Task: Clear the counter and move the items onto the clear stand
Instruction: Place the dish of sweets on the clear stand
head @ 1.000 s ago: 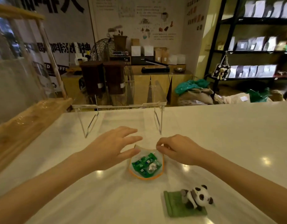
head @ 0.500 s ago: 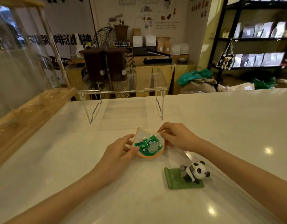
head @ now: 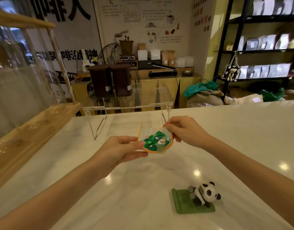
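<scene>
Both hands pinch the orange-rimmed dish (head: 155, 141) of green sweets, left hand (head: 119, 149) at its near edge, right hand (head: 184, 129) at its far corner, above the white counter (head: 226, 130). The clear stand (head: 126, 107) lies just beyond; a panda figurine (head: 203, 195) sits nearer.

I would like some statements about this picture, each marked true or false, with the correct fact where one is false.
1. Both hands hold the clear orange-rimmed dish of green-wrapped candies. True: the left hand grips its near-left edge and the right hand pinches its far-right edge.
2. The dish rests on top of the clear acrylic stand with wire legs. False: it is held in front of the stand, nearer the person.
3. The small black-and-white panda figurine on a green base stands on the white counter. True.
4. The panda figurine is to the left of the left hand. False: it is near the right forearm.
5. The top of the clear stand bears nothing. True.
</scene>
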